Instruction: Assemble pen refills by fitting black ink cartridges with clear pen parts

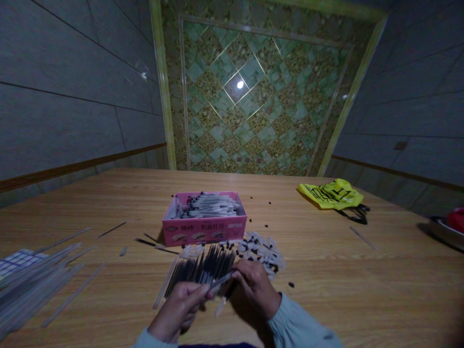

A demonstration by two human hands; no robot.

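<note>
My left hand (183, 305) pinches the left end of a thin translucent tube (222, 279) at the bottom middle. The fingers of my right hand (255, 285) close on the tube's other end. Just beyond my hands lies a row of thin black sticks (203, 266), partly hidden by them. A pile of short clear pieces with black tips (261, 251) is beside the row, to the right. Behind the sticks stands a pink box (205, 233), filled with many white and clear slim pieces with dark ends (212, 205).
Long clear tubes (39, 285) lie on the wooden table (326, 270) at the left, by a blue-checked item (21, 261). A yellow bag (331, 194) with black straps is at the back right. A bowl (447, 232) with something red stands at the right edge.
</note>
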